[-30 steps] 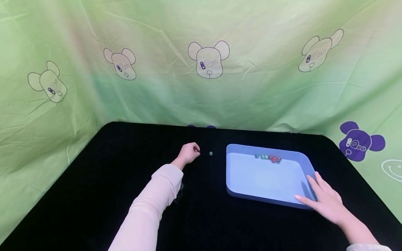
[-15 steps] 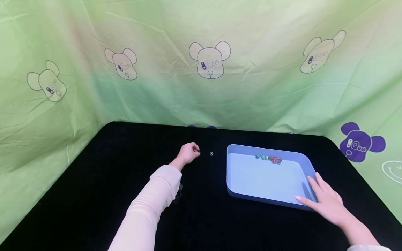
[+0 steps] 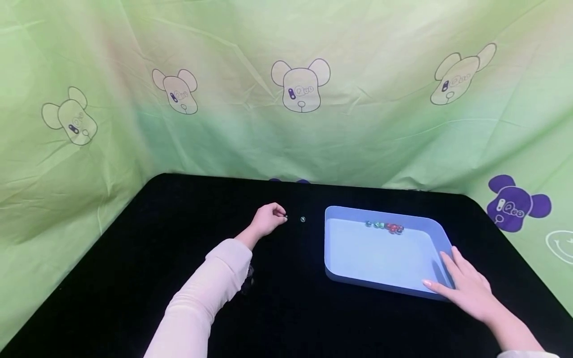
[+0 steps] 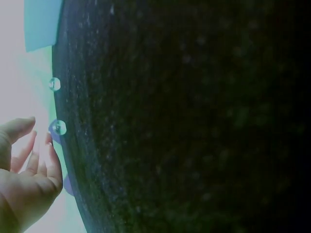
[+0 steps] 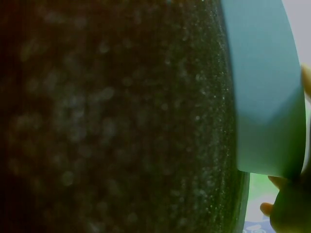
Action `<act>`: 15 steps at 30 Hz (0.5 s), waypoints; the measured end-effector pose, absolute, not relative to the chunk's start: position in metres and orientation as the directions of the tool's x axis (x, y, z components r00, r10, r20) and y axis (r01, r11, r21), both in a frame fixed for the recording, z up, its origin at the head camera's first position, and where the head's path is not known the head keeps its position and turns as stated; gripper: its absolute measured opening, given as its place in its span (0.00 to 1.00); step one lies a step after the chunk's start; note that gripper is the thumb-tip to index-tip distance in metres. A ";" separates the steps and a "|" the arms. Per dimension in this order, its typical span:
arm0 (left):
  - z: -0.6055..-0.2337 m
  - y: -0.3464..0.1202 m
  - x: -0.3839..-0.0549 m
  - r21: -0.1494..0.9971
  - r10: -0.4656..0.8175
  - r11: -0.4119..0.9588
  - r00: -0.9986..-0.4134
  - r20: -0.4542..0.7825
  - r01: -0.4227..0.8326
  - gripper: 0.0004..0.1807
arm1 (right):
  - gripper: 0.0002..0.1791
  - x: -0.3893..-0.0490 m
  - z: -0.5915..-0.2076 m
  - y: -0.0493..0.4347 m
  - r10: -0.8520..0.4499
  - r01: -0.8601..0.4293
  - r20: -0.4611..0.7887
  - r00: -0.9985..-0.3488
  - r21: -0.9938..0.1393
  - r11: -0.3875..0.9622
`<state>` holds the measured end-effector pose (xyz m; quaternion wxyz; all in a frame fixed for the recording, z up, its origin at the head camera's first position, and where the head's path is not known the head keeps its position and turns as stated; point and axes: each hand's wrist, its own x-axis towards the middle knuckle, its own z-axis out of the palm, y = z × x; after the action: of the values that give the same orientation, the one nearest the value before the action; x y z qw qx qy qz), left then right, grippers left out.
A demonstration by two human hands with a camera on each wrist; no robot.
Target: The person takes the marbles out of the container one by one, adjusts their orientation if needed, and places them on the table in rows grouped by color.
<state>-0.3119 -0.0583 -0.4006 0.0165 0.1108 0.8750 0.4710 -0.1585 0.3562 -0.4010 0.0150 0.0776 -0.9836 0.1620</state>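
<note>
My left hand [image 3: 268,220] is low over the black table, left of the tray. A small clear glass marble [image 4: 59,127] sits just beyond its fingertips; thumb and fingers stand apart in the left wrist view. Another glass marble [image 3: 303,219] lies a little further right. My right hand [image 3: 467,291] rests on the near right corner of the blue tray [image 3: 371,263], its fingers extended along the right rim and its thumb over the front rim. Inside the tray, green and clear marbles [image 3: 378,225] and red marbles [image 3: 394,228] line up near the back wall.
A black cloth [image 3: 286,313] covers the table. Behind and beside it hangs a green curtain [image 3: 224,134] printed with bear heads. A dark object [image 3: 247,281] shows beside the left sleeve, partly hidden by it.
The left forearm has shifted slightly left and down, and the marble at the left fingertips shows more clearly. The right hand still rests on the tray; the view has swung slightly left.
</note>
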 end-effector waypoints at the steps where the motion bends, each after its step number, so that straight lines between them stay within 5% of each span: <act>1: -0.399 -0.057 -0.310 0.827 0.212 0.532 -0.974 0.077 0.182 0.07 | 0.45 -0.159 -0.401 0.356 -0.148 -0.158 0.056 -0.987 -0.317 0.935; 15: -0.397 -0.048 -0.299 0.881 0.262 0.431 -0.961 0.084 0.194 0.09 | 0.45 -0.160 -0.398 0.356 -0.146 -0.155 0.054 -0.988 -0.329 0.931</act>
<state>-0.2990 -0.0480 -0.3968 0.0329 0.1350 0.8452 0.5161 -0.1597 0.3563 -0.3980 0.0145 0.0766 -0.9826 0.1686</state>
